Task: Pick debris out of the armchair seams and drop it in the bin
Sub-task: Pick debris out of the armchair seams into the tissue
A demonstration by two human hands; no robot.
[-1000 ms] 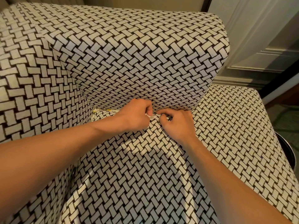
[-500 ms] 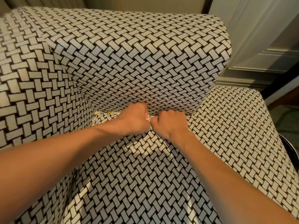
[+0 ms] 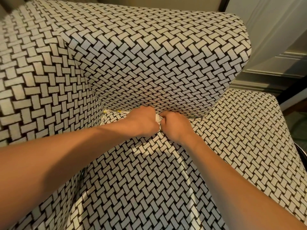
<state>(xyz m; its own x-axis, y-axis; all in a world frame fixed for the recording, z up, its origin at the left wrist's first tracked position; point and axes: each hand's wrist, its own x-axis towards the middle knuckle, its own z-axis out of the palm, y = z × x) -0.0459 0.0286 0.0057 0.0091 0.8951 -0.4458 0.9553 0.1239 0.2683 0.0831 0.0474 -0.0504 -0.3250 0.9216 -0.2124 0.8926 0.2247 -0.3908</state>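
1. Both fists are curling tight here: my left grip (image 3: 142, 124) and right grip (image 3: 176, 127) are pinching a crumpled white scrap (image 3: 157, 120) between them.
2. It's sitting right at the armchair (image 3: 166, 55) seam, where the seat's meeting the backrest.
3. More bits (image 3: 109, 111) are poking out at the seam's left corner.

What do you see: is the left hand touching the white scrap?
Touching. The head view shows the white scrap bunched against the left hand, no gap between them; the right hand pinches it too.
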